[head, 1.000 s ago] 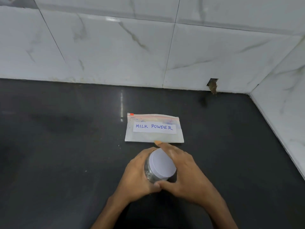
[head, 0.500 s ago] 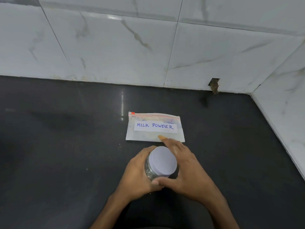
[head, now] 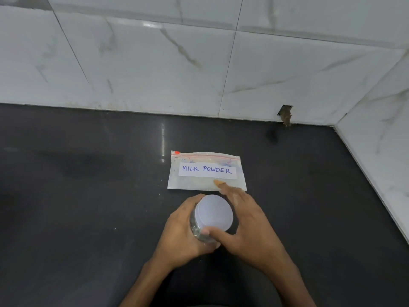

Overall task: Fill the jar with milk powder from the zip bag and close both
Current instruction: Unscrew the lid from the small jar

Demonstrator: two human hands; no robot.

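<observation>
A clear jar [head: 194,227] with a white lid [head: 213,212] stands on the dark counter [head: 88,218]. My left hand [head: 181,231] wraps round the jar's body from the left. My right hand [head: 247,227] grips the lid, thumb on its near edge and fingers round its far side. Just behind the jar lies a flat zip bag [head: 207,171] with a white label reading MILK POWDER; its red zip strip runs along the far edge and looks shut.
White marble-patterned tiled walls [head: 155,63] rise behind the counter and along the right side [head: 380,151]. A small broken hole [head: 286,114] sits at the base of the back wall.
My right hand has turned on the lid, the thumb sliding left along its near edge and the forefinger reaching further over the bag. The jar and bag stay put.
</observation>
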